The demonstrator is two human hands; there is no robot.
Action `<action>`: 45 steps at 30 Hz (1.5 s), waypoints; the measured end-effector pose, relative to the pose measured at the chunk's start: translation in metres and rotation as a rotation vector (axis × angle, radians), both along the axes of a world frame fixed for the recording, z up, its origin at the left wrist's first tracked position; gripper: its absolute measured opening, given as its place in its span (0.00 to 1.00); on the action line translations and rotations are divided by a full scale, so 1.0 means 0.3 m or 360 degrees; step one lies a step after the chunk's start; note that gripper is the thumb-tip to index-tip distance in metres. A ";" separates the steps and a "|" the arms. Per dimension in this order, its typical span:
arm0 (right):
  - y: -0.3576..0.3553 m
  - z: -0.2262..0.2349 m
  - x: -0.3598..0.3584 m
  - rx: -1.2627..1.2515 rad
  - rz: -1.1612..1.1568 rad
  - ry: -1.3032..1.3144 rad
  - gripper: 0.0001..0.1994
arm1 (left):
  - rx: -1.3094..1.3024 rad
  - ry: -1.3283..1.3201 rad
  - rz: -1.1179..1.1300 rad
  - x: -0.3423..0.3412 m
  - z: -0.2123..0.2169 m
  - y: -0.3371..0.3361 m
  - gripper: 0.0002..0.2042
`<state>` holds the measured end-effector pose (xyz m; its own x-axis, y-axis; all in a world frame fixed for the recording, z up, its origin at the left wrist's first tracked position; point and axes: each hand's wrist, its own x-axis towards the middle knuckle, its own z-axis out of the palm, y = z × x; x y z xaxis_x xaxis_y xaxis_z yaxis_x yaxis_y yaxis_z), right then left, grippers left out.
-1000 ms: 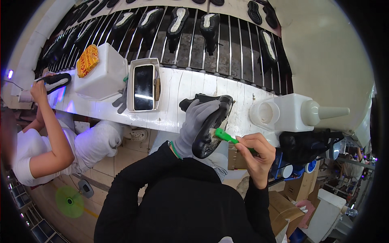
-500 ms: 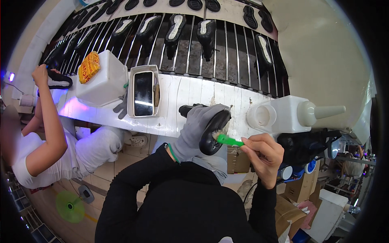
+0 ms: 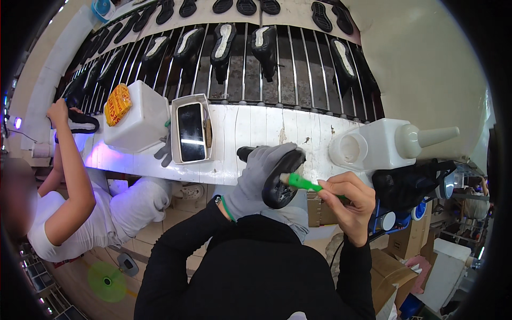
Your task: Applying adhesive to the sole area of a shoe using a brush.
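Observation:
My left hand (image 3: 248, 184), in a grey glove with a green cuff edge, is closed around a black shoe (image 3: 276, 196) above the near edge of the white bench. The shoe is tilted with its underside turned to the right. My bare right hand (image 3: 350, 201) pinches a small brush (image 3: 305, 183) by its green handle. The pale bristles are at the shoe's underside, near its rim. Beyond and right of my right hand, a round translucent cup (image 3: 349, 150) stands next to a white plastic bottle with a nozzle (image 3: 386, 141).
Across the bench (image 3: 234, 120), a roller conveyor (image 3: 290, 64) carries several black shoes; loose soles (image 3: 321, 17) lie behind it. Left are a white box with a phone-like black slab (image 3: 191, 130), a white container (image 3: 136, 120) and a grey glove (image 3: 164, 152). A co-worker (image 3: 69, 197) handles another shoe.
The view has shifted slightly, so the bench appears lower. The brush stays at the shoe's underside, its handle angled a little differently. Both hands keep their holds.

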<state>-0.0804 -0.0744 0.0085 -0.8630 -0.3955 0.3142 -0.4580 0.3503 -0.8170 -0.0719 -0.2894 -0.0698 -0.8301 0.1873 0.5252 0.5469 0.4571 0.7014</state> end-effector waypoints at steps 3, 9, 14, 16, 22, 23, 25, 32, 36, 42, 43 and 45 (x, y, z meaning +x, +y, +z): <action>0.000 0.034 -0.014 0.0058 0.0109 -0.0041 0.08 | 0.0102 -0.0249 -0.0136 0.002 0.025 -0.026 0.39; 0.007 0.039 -0.096 0.0193 0.0191 0.0393 0.08 | 0.0063 -0.0650 -0.0692 -0.086 0.074 -0.084 0.40; 0.004 0.089 -0.184 0.0444 0.0167 0.0814 0.10 | 0.0132 -0.1117 -0.1015 -0.199 0.082 -0.127 0.35; -0.002 0.120 -0.212 0.0609 0.0142 0.1015 0.10 | 0.0092 -0.1183 -0.1164 -0.262 0.042 -0.136 0.35; -0.003 0.189 -0.241 0.0774 0.0388 0.0924 0.10 | 0.0039 -0.1198 -0.1423 -0.359 0.006 -0.152 0.26; -0.004 0.184 -0.246 0.0775 0.0371 0.0925 0.10 | 0.0022 -0.1236 -0.1405 -0.364 0.007 -0.154 0.26; -0.003 0.157 -0.258 0.0477 0.0025 0.0705 0.07 | -0.0003 -0.1273 -0.1406 -0.378 0.004 -0.152 0.26; -0.047 0.153 -0.228 0.0670 0.0145 0.0829 0.06 | 0.0039 -0.1278 -0.1361 -0.382 0.036 -0.164 0.30; -0.045 0.116 -0.160 0.0418 0.0195 0.0470 0.06 | 0.0147 -0.1331 -0.1286 -0.326 0.034 -0.183 0.34; -0.058 0.026 -0.042 -0.0039 -0.0425 0.0161 0.07 | 0.0286 -0.1144 -0.1067 -0.215 0.051 -0.148 0.40; -0.060 0.027 -0.035 -0.0037 -0.0425 0.0145 0.07 | 0.0292 -0.1159 -0.1066 -0.202 0.063 -0.144 0.40; -0.065 0.052 -0.026 0.0043 -0.0293 0.0158 0.07 | 0.0257 -0.1174 -0.0983 -0.178 0.106 -0.137 0.40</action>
<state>-0.0881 -0.0939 0.0241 -0.8868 -0.2434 0.3929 -0.4621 0.4568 -0.7601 -0.1254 -0.3306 -0.0379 -0.7406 0.6713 -0.0294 0.0566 0.1059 0.9928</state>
